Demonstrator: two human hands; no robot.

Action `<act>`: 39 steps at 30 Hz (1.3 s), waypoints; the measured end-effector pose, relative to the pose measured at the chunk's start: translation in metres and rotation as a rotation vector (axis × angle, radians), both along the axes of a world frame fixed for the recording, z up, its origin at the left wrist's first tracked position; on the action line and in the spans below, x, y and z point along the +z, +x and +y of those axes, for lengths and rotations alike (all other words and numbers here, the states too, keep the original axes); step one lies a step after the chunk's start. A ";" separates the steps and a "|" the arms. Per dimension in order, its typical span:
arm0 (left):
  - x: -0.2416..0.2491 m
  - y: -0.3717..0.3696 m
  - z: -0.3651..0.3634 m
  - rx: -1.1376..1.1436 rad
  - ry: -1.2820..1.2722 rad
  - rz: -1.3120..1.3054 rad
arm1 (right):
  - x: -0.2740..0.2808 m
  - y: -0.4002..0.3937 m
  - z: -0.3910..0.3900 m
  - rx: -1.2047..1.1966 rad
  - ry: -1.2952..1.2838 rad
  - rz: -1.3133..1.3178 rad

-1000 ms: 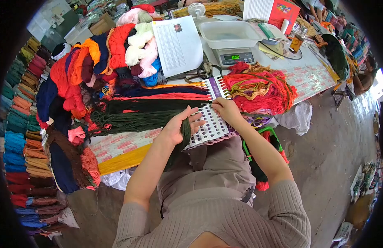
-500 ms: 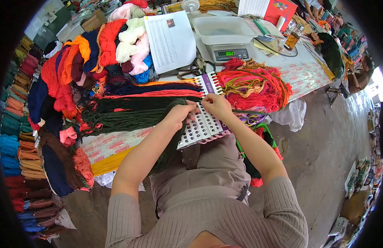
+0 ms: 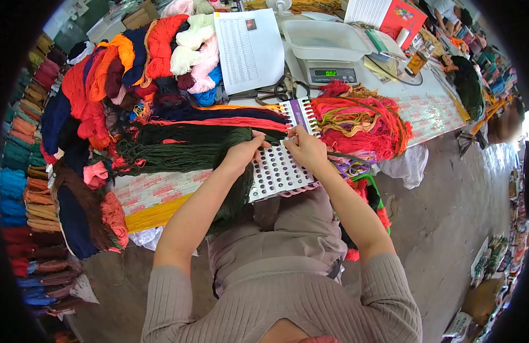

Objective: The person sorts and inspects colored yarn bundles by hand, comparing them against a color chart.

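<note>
In front of me lies a white card with rows of punched holes [image 3: 276, 177] and a purple strip near its top. My left hand [image 3: 245, 153] is closed around a thick hank of dark green yarn [image 3: 234, 191], which hangs over the table's front edge beside the card. Over the card's upper holes, my right hand [image 3: 307, 150] pinches the end of a dark green strand that runs between the hands; its fingertips partly hide the strand. Navy, coral and orange yarns [image 3: 218, 116] stretch left from the card's upper side.
Coloured skeins [image 3: 161, 51] pile up at the left, and a tangled red bundle [image 3: 361, 123] lies right of the card. Behind are a printed sheet [image 3: 250, 51], black scissors [image 3: 286, 88] and a scale [image 3: 331, 74] carrying a clear plastic tub [image 3: 324, 40].
My view has shifted slightly, so the table appears further right. My hands have drawn a little apart, and the left has lifted the dark green hank higher beside the card.
</note>
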State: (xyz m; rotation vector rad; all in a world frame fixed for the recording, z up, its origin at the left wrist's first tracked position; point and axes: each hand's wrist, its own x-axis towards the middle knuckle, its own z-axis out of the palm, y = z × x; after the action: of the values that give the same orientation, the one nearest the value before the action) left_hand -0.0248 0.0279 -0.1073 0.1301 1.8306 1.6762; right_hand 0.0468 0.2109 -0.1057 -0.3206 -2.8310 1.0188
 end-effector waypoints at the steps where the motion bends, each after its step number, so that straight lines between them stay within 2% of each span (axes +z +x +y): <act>1: -0.002 -0.002 -0.002 0.007 0.045 -0.104 | 0.000 0.000 -0.002 -0.011 0.032 0.002; 5: -0.001 -0.003 0.006 -0.006 -0.046 -0.124 | 0.002 0.003 -0.006 -0.012 0.029 0.045; 9: -0.009 -0.004 0.008 -0.015 0.010 0.013 | 0.001 0.005 -0.009 0.001 0.080 0.077; 12: 0.020 -0.015 -0.017 0.019 0.278 -0.321 | -0.002 0.006 -0.010 0.013 0.108 0.113; 16: 0.077 -0.023 -0.051 -0.008 0.787 -0.413 | -0.009 0.008 -0.009 0.005 0.076 0.174; 17: 0.070 -0.028 -0.052 -0.031 0.789 -0.370 | -0.008 0.008 -0.008 -0.002 0.039 0.187; 19: 0.068 -0.018 -0.026 -0.062 0.646 -0.314 | -0.005 0.010 -0.007 -0.024 -0.105 0.224; 21: 0.052 -0.002 0.007 -0.179 0.175 -0.241 | -0.014 0.010 -0.006 -0.039 -0.171 0.367; 22: 0.042 0.009 0.022 -0.280 -0.006 -0.104 | -0.015 0.010 -0.005 -0.027 -0.181 0.405; 23: 0.024 0.013 0.029 -0.417 -0.001 -0.046 | -0.015 0.011 -0.006 -0.021 -0.196 0.439; 25: -0.001 0.011 0.037 -0.283 -0.168 -0.047 | -0.007 0.014 -0.008 -0.004 -0.163 0.368; 26: 0.012 0.013 0.033 -0.149 -0.198 0.124 | -0.005 0.013 -0.009 -0.001 0.002 0.329; 27: 0.012 0.005 0.022 -0.017 -0.181 0.226 | 0.000 0.012 -0.011 0.040 0.056 0.285; 28: 0.012 -0.002 0.005 0.129 -0.215 0.108 | 0.005 0.015 -0.013 0.093 0.083 0.262; 30: 0.040 -0.024 -0.047 0.268 0.343 -0.271 | -0.010 0.009 -0.012 0.116 0.164 0.379; 31: 0.056 -0.031 -0.077 0.316 0.515 -0.374 | 0.002 0.012 -0.015 0.090 0.157 0.285; 34: 0.076 -0.055 -0.169 0.385 0.781 -0.357 | -0.002 0.011 -0.014 0.101 0.142 0.307; 35: 0.074 -0.067 -0.201 0.461 0.783 -0.321 | -0.002 0.011 -0.014 0.104 0.144 0.310; 36: 0.075 -0.072 -0.221 0.534 0.749 -0.221 | -0.002 0.011 -0.013 0.107 0.144 0.297; 38: 0.065 -0.076 -0.240 0.911 0.043 0.264 | -0.004 0.010 -0.014 0.102 0.145 0.257; 39: 0.064 -0.063 -0.242 0.921 -0.156 0.450 | -0.006 0.009 -0.014 0.082 0.152 0.231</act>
State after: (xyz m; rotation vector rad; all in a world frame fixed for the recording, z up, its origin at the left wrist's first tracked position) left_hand -0.0875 -0.2146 -0.0431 -0.5235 2.5871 2.2025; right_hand 0.0561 0.1974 -0.1119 -0.0667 -2.7085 0.7908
